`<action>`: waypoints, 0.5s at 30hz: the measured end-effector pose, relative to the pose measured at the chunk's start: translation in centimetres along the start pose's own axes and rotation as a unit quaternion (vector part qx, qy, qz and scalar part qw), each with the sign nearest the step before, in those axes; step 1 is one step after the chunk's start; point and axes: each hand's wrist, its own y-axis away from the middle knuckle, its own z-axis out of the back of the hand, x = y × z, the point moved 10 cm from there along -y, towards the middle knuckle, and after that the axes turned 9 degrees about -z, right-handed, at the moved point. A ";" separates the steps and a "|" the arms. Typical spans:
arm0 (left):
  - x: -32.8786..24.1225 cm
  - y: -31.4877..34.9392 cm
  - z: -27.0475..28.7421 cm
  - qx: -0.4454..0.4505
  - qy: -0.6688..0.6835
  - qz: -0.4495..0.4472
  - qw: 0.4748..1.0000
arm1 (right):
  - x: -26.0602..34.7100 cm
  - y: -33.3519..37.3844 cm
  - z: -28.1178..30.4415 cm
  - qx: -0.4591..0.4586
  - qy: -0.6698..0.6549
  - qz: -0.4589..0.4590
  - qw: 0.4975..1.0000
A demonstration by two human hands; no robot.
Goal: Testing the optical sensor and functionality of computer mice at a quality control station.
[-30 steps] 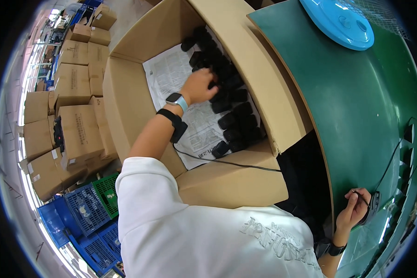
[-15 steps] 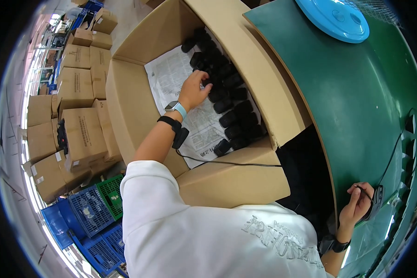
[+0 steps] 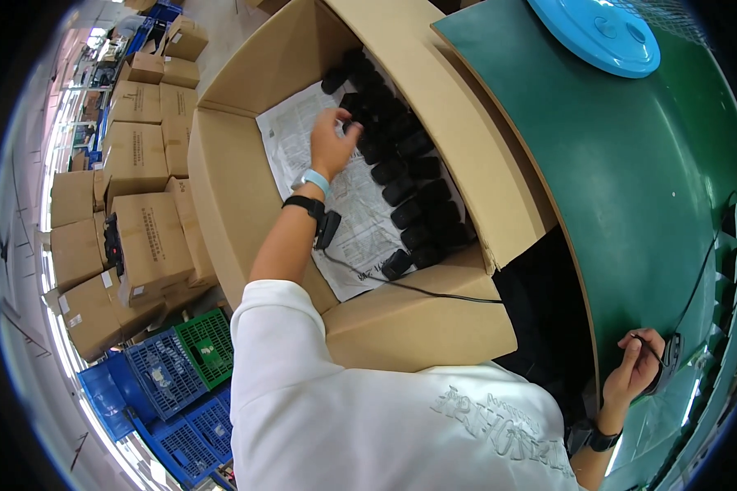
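My left hand [image 3: 332, 143] reaches into a large open cardboard box [image 3: 229, 168], over the edge of a group of small black rounded blocks [image 3: 400, 190]. Its thumb and fingers are apart; a dark block shows in the gap, and no grip on it is visible. Sheets of newspaper [image 3: 291, 123] lie under the blocks on the box floor. Over the green table at the right, my right hand [image 3: 630, 372] is closed round a thin black cable [image 3: 649, 347]. A black object [image 3: 671, 352] sits right beside its fingers, partly hidden by them.
A corded black module [image 3: 327, 230] is strapped to my left wrist, its cord crossing the box flap. The green table [image 3: 581, 164] bears a blue lid [image 3: 602, 37]. Stacked cartons [image 3: 143, 164] and blue crates [image 3: 164, 372] stand at the left.
My left hand has moved slightly up and left, away from the blocks it was among, and its fingers have spread. The right hand keeps its hold on the cable.
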 end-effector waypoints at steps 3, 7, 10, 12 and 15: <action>2.4 -0.9 1.1 0.049 -0.074 0.025 0.996 | -0.3 -0.1 -0.3 0.006 0.002 -0.001 1.000; -6.2 5.5 -4.3 0.463 -0.025 0.000 0.886 | -0.2 0.1 0.0 -0.003 0.009 0.010 1.000; -10.4 14.4 -6.5 0.638 -0.083 -0.044 0.764 | 0.1 -0.1 0.0 -0.003 0.020 0.016 1.000; -12.3 18.1 -6.8 0.685 -0.104 -0.032 0.720 | 0.2 -0.2 -0.1 -0.002 0.010 0.024 1.000; -12.9 18.6 -6.8 0.577 -0.115 -0.024 0.808 | 0.2 -0.4 -0.2 0.006 0.019 0.021 1.000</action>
